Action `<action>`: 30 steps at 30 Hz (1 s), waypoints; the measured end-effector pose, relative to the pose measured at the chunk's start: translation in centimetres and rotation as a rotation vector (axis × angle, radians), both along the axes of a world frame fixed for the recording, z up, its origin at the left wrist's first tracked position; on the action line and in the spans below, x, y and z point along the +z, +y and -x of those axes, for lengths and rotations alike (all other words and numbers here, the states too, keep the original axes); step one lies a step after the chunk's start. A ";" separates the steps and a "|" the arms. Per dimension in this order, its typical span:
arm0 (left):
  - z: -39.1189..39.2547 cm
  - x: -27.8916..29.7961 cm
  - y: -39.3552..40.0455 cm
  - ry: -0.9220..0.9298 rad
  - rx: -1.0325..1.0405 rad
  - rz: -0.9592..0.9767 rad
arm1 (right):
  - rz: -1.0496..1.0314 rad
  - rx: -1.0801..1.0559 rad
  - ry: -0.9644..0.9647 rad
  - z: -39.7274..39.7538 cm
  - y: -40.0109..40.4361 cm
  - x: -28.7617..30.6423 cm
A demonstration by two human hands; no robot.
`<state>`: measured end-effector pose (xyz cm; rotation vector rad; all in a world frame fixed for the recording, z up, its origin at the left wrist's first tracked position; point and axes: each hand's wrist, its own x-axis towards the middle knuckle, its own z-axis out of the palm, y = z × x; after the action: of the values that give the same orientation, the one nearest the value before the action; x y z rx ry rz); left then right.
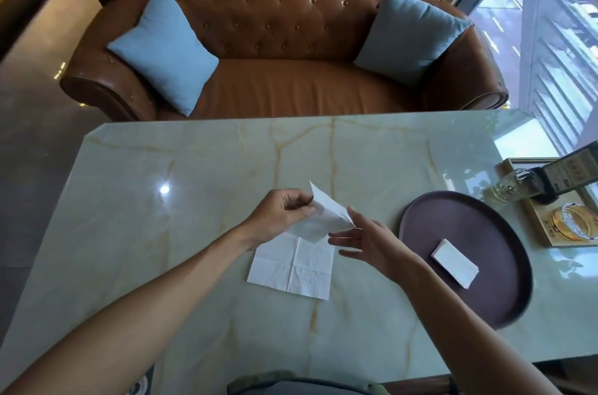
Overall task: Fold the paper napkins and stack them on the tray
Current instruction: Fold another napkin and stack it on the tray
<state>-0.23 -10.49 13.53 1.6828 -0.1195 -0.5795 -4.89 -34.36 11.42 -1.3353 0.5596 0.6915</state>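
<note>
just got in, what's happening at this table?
A person is folding a white paper napkin on the pale marble table. The left hand pinches the napkin's far corner and lifts it off the table, while the near half lies flat. The right hand is open beside the raised flap, with no grip on it. A folded white napkin stack already lies on the round dark tray to the right.

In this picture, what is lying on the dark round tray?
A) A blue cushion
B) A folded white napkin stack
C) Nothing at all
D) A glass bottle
B: a small folded napkin stack rests on the dark round tray, while the left hand pinches an unfolded napkin above the table and the right hand is open beside it.
</note>
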 end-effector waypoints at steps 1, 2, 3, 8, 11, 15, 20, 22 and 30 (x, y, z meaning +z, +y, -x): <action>0.0 0.0 0.0 0.005 0.010 0.004 | -0.043 -0.033 -0.009 0.0 0.2 0.2; 0.1 -0.1 0.1 0.006 0.018 0.009 | -0.053 -0.053 -0.028 0.1 0.5 0.5; 0.1 -0.1 0.1 0.007 0.028 0.015 | -0.024 -0.061 -0.056 0.0 0.8 0.7; 0.3 -0.1 -0.2 0.005 0.100 0.054 | 0.252 -0.055 -0.291 0.2 1.9 1.6; 0.3 0.1 -0.2 -0.008 0.096 0.074 | 0.435 0.095 -0.514 -0.2 2.0 2.0; 0.2 0.3 0.1 -0.014 0.125 0.043 | 0.690 0.187 -0.685 -1.0 2.2 2.4; -0.1 0.0 1.0 -0.220 0.060 -0.269 | 0.847 0.368 -0.764 -1.8 2.2 3.8; -0.2 0.6 0.9 -0.459 -0.110 -0.506 | 0.879 0.453 -0.797 -2.3 2.2 4.4; -0.6 2.5 -0.4 -0.563 -0.267 -0.552 | 0.867 0.603 -0.738 -3.5 1.4 6.0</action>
<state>0.40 -10.87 16.01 2.3591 -0.6451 -0.3295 -1.42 -32.97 17.47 -2.4692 -0.2159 0.3586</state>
